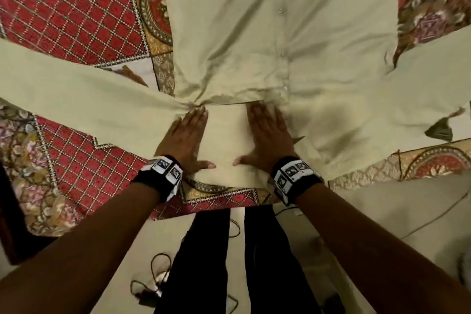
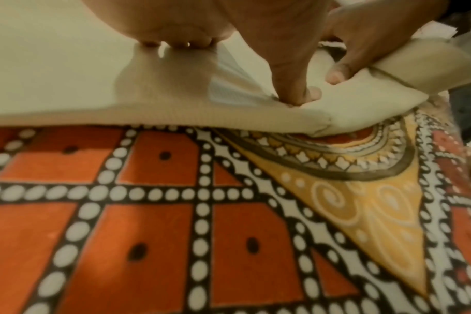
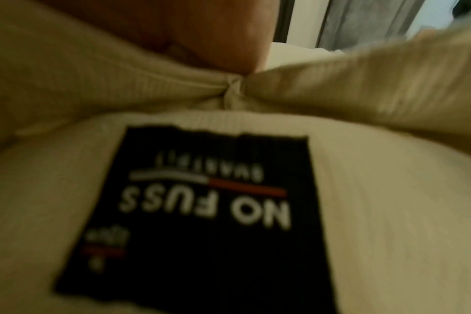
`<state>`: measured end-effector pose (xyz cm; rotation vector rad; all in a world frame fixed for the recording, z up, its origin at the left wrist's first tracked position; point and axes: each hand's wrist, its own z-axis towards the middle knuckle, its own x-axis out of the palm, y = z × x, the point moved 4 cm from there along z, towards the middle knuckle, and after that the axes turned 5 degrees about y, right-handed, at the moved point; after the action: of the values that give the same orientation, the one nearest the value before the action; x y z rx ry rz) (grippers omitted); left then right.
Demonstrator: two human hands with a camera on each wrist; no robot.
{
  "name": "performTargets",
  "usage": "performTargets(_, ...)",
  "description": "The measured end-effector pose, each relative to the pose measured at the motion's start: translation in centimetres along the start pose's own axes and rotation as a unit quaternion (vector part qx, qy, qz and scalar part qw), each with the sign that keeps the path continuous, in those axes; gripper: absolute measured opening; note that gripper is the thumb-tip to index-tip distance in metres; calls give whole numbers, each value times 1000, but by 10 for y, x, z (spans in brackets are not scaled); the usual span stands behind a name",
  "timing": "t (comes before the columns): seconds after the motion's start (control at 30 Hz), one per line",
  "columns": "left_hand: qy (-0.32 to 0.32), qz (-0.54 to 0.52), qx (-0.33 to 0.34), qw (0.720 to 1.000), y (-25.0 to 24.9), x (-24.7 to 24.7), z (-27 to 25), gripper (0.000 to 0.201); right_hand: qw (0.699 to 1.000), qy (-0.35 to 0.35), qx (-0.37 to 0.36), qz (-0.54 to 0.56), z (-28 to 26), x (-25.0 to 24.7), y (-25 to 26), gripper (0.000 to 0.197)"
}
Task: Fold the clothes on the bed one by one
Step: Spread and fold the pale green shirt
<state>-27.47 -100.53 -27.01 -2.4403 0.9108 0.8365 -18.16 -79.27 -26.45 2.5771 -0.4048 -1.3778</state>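
Shirt flat on bed, both hands pressing collar end.

Pale green shirt (image 1: 254, 41) lies button-side up on the patterned bedspread (image 1: 71, 15); long axis runs away from person, collar nearest, sleeves out to both sides. Left hand (image 1: 184, 139) & right hand (image 1: 267, 135) flat, fingers straight, holding nothing. Fabric prob. light, soft, creases easily; grab at shoulder seams.

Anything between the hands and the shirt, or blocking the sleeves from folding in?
Nothing visible. The left hand and right hand already lie flat on the pale green shirt near its collar. Both sleeves lie spread out over the patterned bedspread, with nothing lying on the shirt body.
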Motion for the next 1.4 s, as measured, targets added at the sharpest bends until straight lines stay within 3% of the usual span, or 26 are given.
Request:
performTargets(0.1, 14, -4, -13, 1000, -2, -6, -1, 141, 1000, 5, 7, -9, -5, -2, 0, 164)
performTargets(0.23, 46, 3, -31, 998, -9, -13, -9, 158, 997, 57, 37, -25, -18, -2, -3, 174)
performTargets(0.37, 90, -2, -49, 995, -19, -24, -21, 167, 997, 60, 44, 15, -31, -17, 5, 163)
performTargets(0.43, 62, -16, -52, 997, -34, -45, -25, 150, 992, -4, 75, 105, -38, -44, -8, 131)
performTargets(0.53, -153, -70, 43, 985, -74, -97, -21, 78, 967, -190, 121, 122, -50, -82, -63, 60)
performTargets(0.57, -217, -95, 97, 967, -93, -113, -16, 59, 961, -221, 130, 104, -54, -89, -85, 47)
performTargets(0.63, -236, -135, 184, 945, -131, -132, 10, 45, 967, -213, 111, 86, -54, -91, -123, 38)
performTargets(0.73, -174, -97, 264, 944, -185, -136, 68, 49, 988, -116, 74, 71, -49, -75, -158, 43)
performTargets(0.87, -114, -26, 281, 953, -222, -118, 118, 47, 994, -106, -8, 30, -56, -51, -193, 56)
performTargets(1.03, -152, -31, 195, 968, -237, -106, 114, 52, 999, -30, 16, 5, -76, -50, -236, 113)
performTargets(1.2, -139, -29, 109, 984, -255, -87, 104, 82, 999, 11, -17, -38, -78, -50, -251, 120)
performTargets(1.4, -52, -13, 13, 998, -267, -72, 104, 136, 997, 23, -52, -49, -79, -46, -262, 139)
